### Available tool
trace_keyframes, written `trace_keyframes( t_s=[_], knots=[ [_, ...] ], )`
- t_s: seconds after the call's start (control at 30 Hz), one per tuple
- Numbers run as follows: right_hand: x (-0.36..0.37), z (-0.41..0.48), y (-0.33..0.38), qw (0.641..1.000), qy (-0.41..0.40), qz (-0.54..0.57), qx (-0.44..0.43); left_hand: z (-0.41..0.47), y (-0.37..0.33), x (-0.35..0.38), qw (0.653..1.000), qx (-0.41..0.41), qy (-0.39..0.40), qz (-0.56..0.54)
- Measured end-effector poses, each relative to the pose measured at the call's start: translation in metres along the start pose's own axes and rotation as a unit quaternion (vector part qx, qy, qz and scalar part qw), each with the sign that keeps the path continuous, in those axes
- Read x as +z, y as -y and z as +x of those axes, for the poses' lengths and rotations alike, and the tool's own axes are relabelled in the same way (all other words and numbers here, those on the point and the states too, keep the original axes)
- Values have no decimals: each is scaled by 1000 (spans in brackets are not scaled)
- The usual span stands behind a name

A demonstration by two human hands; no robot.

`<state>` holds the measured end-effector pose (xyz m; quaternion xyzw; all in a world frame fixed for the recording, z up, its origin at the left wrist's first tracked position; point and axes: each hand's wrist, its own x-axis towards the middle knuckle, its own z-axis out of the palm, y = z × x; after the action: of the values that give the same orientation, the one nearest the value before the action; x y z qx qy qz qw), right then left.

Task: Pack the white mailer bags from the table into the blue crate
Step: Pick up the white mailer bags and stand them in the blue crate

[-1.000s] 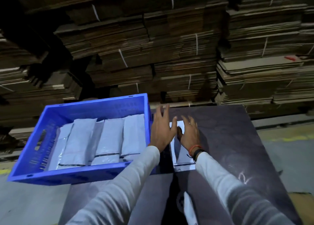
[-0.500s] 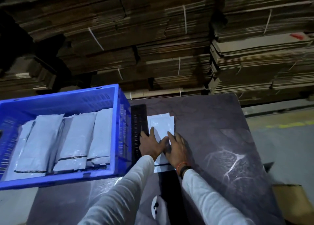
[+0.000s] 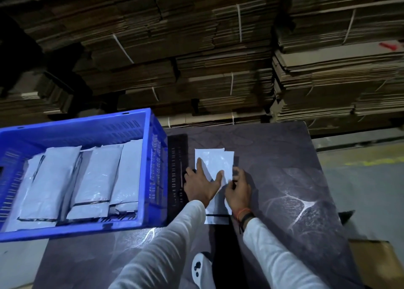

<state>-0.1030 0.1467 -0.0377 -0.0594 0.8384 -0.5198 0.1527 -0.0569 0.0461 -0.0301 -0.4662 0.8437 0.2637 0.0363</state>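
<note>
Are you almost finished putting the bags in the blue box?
Mostly. Several white bags already lie in the blue crate. The left hand and right hand rest on a small stack of mailer bags on the table; those look like the last.

dim overall | glare on table [image 3: 303, 205] | cardboard stacks [image 3: 218, 48] blurred, perhaps motion | edges bowed

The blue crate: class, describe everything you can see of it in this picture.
The blue crate is a rectangular bin of what looks like moulded plastic, with slotted, vented walls and a thick rim. It sits upright at the table's left edge, its near left corner overhanging the floor. Inside, several white mailer bags lie flat in overlapping rows, filling most of the bottom. Neither hand touches it; the left hand rests just to its right.
</note>
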Motion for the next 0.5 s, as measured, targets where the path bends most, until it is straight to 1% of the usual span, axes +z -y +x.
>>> trace_keyframes(
  t_s=[0.07, 0.17, 0.37, 0.43, 0.5],
  knots=[
    [-5, 5, -3, 999, -36, -7, -9, -2, 7, 1, 1000, 5, -14, 5],
    [-19, 17, -13, 996, -75, -39, -23, -6, 18, 4, 999, 20, -23, 42],
    [-54, 20, -35, 984, -106, -140, 1, -11, 16, 12, 997, 32, -19, 70],
    [-58, 17, -42, 971, -118, -207, -21, -12, 10, 18, 995, 21, -16, 92],
    [-58, 14, -48, 946, -94, -310, -33, -15, 3, 23, 993, 11, -13, 121]
  ],
)
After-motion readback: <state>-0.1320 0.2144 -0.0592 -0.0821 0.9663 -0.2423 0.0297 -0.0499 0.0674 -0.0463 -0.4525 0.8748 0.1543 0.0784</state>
